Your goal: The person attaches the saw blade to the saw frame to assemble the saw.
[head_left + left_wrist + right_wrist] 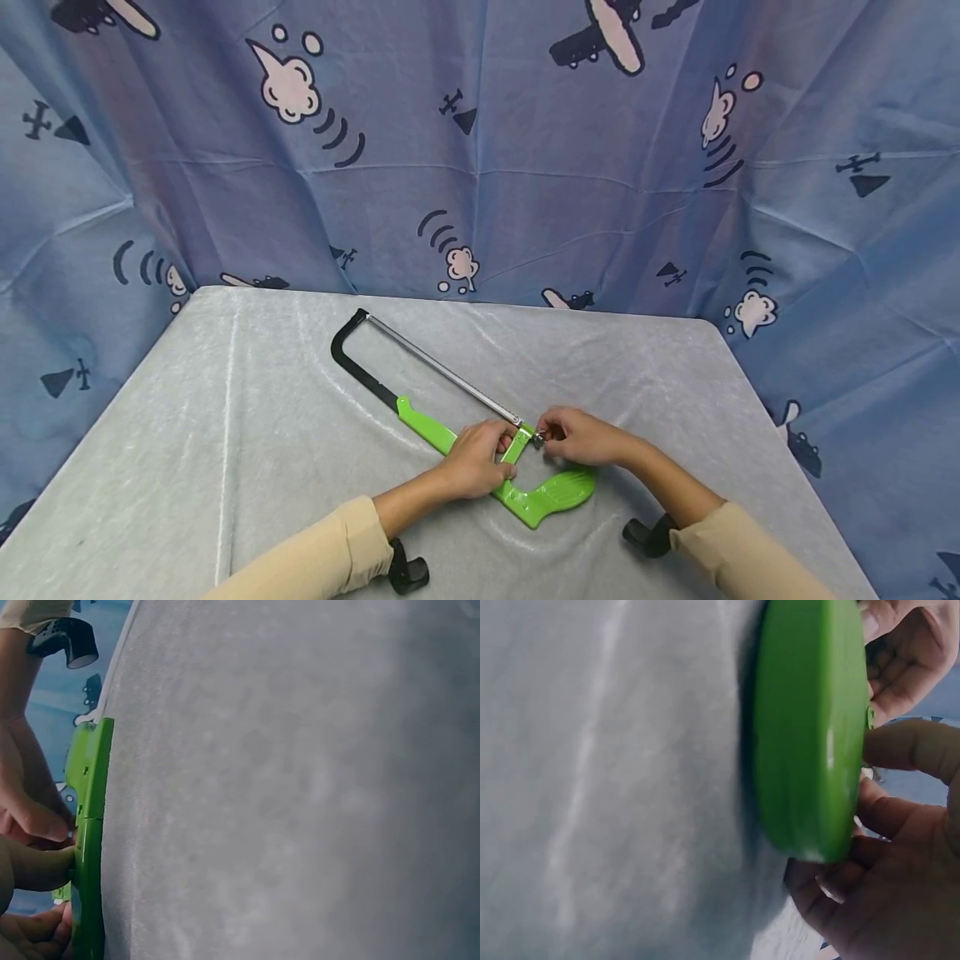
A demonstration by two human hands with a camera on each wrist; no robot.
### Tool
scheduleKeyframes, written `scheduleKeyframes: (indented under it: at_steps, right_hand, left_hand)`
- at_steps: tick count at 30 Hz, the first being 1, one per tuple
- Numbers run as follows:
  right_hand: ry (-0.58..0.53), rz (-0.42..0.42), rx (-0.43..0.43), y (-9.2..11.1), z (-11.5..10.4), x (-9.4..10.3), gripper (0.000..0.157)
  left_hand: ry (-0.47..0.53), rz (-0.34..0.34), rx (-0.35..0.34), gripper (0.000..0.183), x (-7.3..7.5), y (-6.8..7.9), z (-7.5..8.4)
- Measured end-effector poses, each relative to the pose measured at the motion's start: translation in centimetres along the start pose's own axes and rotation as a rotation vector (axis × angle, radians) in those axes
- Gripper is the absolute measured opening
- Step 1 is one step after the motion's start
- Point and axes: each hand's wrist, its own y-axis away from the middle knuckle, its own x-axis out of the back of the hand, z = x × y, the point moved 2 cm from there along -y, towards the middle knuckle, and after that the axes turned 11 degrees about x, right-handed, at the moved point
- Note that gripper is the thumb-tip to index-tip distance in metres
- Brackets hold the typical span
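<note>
A hacksaw lies flat, its black front frame point(366, 379) pointing to the far left and its bright green handle point(562, 493) towards the near right. A silver bar-like blade section point(442, 368) spans its far side. My left hand point(472, 460) holds the green upright of the frame between thumb and fingers. At the blade's near end, my right hand point(587, 437) pinches a small metal wing nut point(537, 439). In the right wrist view the green handle point(810, 735) covers part of the fingers. The left wrist view shows the green frame point(90, 780) edge-on beside my left thumb point(37, 866).
A pale grey cloth covers the table point(300, 483). Behind it hangs a blue patterned curtain point(525, 167) along the table's back edge. Black wrist mounts point(408, 571) sit under both forearms, close to the cloth.
</note>
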Motion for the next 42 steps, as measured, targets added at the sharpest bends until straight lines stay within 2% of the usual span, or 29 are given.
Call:
scheduleKeyframes:
  at_steps: [11,17,29,37,42]
  right_hand:
    - [0.112,-0.011,-0.098,-1.0,-1.0,-0.4,0.017]
    - [0.143,-0.008,-0.091,-1.4,-1.1,-0.6,0.022]
    - [0.162,-0.003,-0.072,-1.5,-1.0,-0.5,0.021]
    - [0.129,-0.01,-0.035,-1.5,-0.2,0.1,0.016]
    - [0.023,-0.03,-0.027,-1.4,0.0,0.8,0.014]
  left_hand:
    - [-0.014,0.007,-0.012,0.039,0.0,-0.1,-0.1]
    - [-0.015,0.006,-0.012,0.039,-0.1,-0.1,-0.2]
    - [-0.019,0.014,-0.031,0.037,-0.1,-0.1,-0.3]
    - [-0.02,0.013,-0.026,0.036,-0.1,-0.1,-0.3]
    - [-0.013,0.009,-0.029,0.036,-0.1,0.0,-0.2]
